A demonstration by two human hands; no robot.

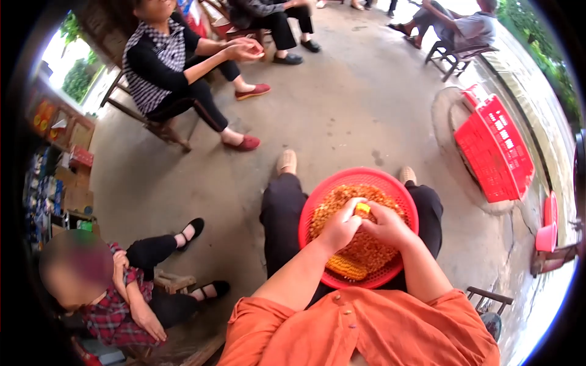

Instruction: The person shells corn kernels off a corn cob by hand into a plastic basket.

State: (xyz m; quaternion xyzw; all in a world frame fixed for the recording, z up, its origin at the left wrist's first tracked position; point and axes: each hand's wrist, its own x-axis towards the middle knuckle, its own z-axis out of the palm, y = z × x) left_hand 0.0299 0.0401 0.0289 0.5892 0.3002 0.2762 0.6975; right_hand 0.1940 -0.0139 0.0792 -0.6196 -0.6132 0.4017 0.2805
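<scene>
In the head view, a round red plastic basket rests on my lap, filled with loose orange corn kernels. Above the kernels, my left hand and my right hand meet, their fingers closed around a corn cob. Only a small bright yellow part of that cob shows between the fingertips; the rest is covered by the hands. Another corn cob, with its kernels on, lies on the heap at the basket's near side, below my left wrist.
A red plastic crate stands on the concrete floor to the right, with a pink basin beyond it. Seated people are at the left, upper left and upper right. Boxes and packaged goods line the left edge.
</scene>
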